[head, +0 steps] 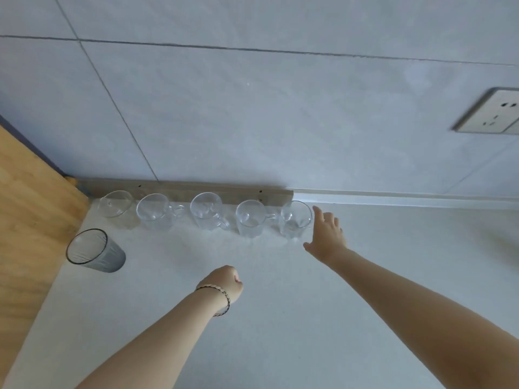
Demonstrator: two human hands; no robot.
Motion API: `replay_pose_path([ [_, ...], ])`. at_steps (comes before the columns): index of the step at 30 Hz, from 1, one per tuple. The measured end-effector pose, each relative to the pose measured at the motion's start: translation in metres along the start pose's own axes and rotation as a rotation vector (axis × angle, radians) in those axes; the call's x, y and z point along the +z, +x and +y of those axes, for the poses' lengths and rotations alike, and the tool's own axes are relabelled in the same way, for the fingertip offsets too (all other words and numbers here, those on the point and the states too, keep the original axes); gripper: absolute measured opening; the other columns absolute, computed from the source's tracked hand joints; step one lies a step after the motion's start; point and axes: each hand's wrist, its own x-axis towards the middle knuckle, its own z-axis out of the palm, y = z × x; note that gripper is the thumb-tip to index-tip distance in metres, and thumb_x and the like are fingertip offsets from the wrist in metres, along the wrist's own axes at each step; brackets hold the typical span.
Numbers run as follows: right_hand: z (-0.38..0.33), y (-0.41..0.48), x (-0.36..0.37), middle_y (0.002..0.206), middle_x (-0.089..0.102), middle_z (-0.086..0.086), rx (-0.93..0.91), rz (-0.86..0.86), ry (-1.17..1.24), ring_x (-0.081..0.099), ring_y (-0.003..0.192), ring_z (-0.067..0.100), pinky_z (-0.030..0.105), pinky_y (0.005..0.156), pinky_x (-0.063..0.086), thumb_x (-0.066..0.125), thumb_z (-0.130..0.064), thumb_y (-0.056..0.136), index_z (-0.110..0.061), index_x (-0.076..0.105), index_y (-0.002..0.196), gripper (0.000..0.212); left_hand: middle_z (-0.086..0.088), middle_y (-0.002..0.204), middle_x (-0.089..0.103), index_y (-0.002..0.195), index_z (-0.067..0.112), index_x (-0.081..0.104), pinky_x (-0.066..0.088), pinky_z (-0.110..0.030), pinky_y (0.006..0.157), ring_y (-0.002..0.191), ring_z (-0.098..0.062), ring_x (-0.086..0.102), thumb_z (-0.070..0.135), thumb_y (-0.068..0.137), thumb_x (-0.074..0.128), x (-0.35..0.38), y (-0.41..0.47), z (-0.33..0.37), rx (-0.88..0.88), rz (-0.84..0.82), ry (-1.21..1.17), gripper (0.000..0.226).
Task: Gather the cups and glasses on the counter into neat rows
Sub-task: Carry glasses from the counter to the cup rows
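Several clear glass cups stand in a row along the back of the white counter, from the leftmost cup to the rightmost cup. A grey ribbed glass stands alone at the front left, apart from the row. My right hand is open with fingers spread, just right of the rightmost cup, at or very near its side. My left hand hangs over the middle of the counter, curled into a fist with nothing in it; a bracelet is on that wrist.
A wooden panel borders the counter on the left. A grey strip runs along the wall behind the cups. The tiled wall carries a power socket at the upper right.
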Motion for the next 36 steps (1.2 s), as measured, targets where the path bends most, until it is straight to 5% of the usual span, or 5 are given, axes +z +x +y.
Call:
replay_pose_path([
  [8,0.129,-0.096,-0.012,0.124,0.061,0.002,0.06,-0.322,0.125,0.054,0.118,0.019,0.031,0.096,0.044,0.054,-0.026,0.091,-0.021,0.045,0.134,0.045,-0.002,0.082,0.052,0.066,0.02,0.042,0.033,-0.026,0.063,0.076,-0.022,0.046,0.009,0.086,0.04,0.044,-0.041,0.1,0.215,-0.095,0.135,0.023],
  [17,0.347,-0.176,-0.053,0.125,0.06,0.002,0.263,-0.159,0.176,0.056,0.116,0.021,0.03,0.095,0.046,0.052,-0.027,0.092,-0.021,0.054,0.126,0.035,-0.004,0.085,0.057,0.069,0.018,0.044,0.037,-0.025,0.069,0.075,-0.023,0.05,0.009,0.087,0.038,0.161,-0.097,0.271,0.413,-0.148,0.194,0.021],
  [23,0.479,-0.216,-0.068,0.141,0.037,0.003,0.333,0.047,-0.004,0.035,0.134,0.027,0.037,0.109,0.03,0.056,-0.027,0.088,-0.023,0.043,0.137,0.051,0.004,0.078,0.057,0.064,0.026,0.044,0.042,-0.025,0.071,0.077,-0.021,0.056,0.015,0.088,0.042,0.246,-0.137,0.378,0.513,-0.183,0.22,0.026],
  [28,0.538,-0.22,-0.071,0.151,0.02,0.007,0.431,-0.075,-0.008,0.031,0.134,0.035,0.04,0.106,0.035,0.071,-0.032,0.077,-0.03,0.021,0.147,0.086,0.009,0.077,0.051,0.061,0.027,0.041,0.042,-0.027,0.074,0.08,-0.019,0.053,0.017,0.09,0.041,0.279,-0.153,0.408,0.513,-0.156,0.299,0.03],
  [36,0.548,-0.196,-0.066,0.133,0.037,0.006,0.409,-0.066,0.085,0.049,0.12,0.032,0.033,0.084,0.048,0.074,-0.028,0.073,-0.029,0.033,0.14,0.079,0.009,0.071,0.052,0.067,0.025,0.045,0.04,-0.024,0.07,0.077,-0.019,0.053,0.014,0.089,0.04,0.268,-0.14,0.377,0.338,-0.123,0.251,0.025],
])
